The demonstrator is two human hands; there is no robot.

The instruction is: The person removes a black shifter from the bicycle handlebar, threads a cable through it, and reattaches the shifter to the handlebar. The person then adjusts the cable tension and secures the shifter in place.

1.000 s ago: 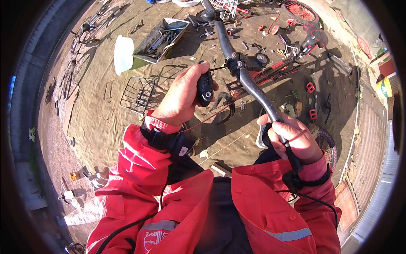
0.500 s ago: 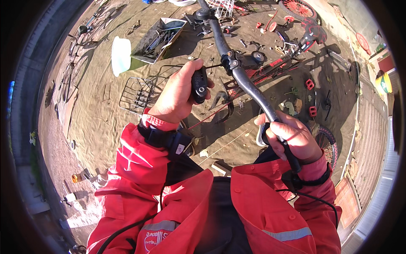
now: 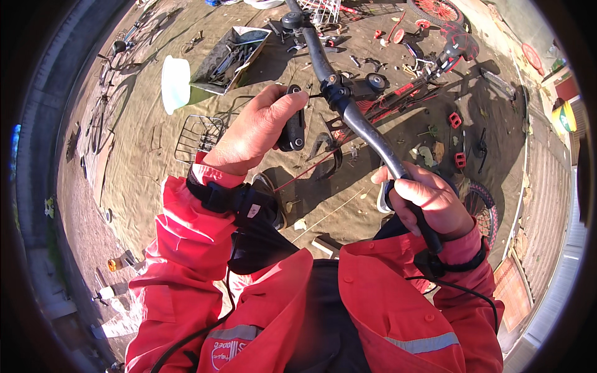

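My left hand (image 3: pixel 258 127) is closed around a black folding hex-key multi-tool (image 3: pixel 294 132). A thin key extends from it toward the clamp bolts of the bicycle stem (image 3: pixel 357 87); whether its tip sits in a bolt I cannot tell. The black handlebar (image 3: pixel 367 128) runs diagonally through the stem. Around its near end, my right hand (image 3: pixel 435 202) is wrapped. Behind the stem stretches the red and black bicycle frame (image 3: pixel 401 96), with a black and red saddle (image 3: pixel 459 45) at its far end.
Several loose parts lie on the brown ground sheet (image 3: pixel 146 161). Left of the bicycle are a wire basket (image 3: pixel 199 138), a white tub (image 3: pixel 176 84) and an open box of tools (image 3: pixel 233 59). Red pedals (image 3: pixel 456 120) and a wheel (image 3: pixel 480 208) lie to the right.
My left hand has turned and shifted slightly left with the multi-tool, its thumb now over the tool's upper end. My right hand stays on the handlebar.
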